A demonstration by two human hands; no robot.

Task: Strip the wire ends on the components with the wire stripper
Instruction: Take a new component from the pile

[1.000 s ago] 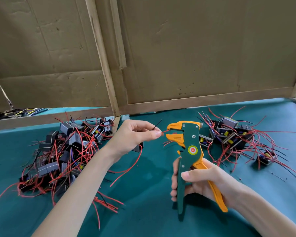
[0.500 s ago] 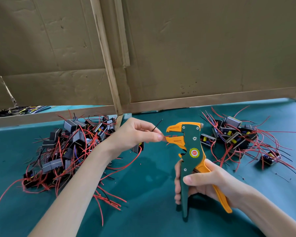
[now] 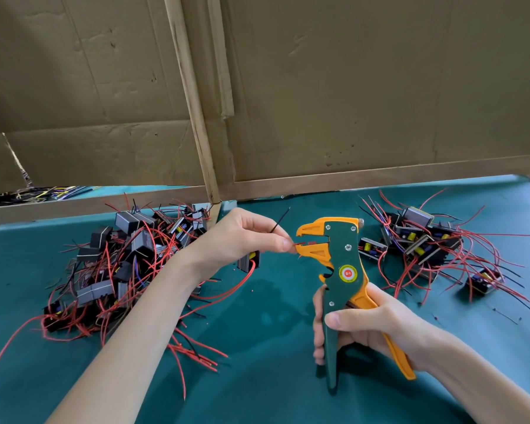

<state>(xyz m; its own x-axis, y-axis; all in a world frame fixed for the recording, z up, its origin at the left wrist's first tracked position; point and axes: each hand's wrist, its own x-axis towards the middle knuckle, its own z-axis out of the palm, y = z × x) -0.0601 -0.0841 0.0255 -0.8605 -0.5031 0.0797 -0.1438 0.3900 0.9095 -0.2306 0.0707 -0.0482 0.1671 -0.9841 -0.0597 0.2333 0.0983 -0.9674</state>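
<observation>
In progress: left hand (image 3: pixel 242 237) pinches a wire (image 3: pixel 299 243) into the stripper (image 3: pixel 344 258)'s jaws, right hand (image 3: pixel 371 327) grips its handles; left pile (image 3: pixel 120 270) and right pile (image 3: pixel 426 246) wait, stripped share unclear.

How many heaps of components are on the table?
2: a big heap left of the left hand, a smaller heap right of the wire stripper. The left hand pinches one loose component's red wire. More may hide behind the cardboard.

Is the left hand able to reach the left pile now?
Likely yes: the left hand pinches a red wire at the stripper, but the left pile lies beside its wrist, nothing between.
</observation>
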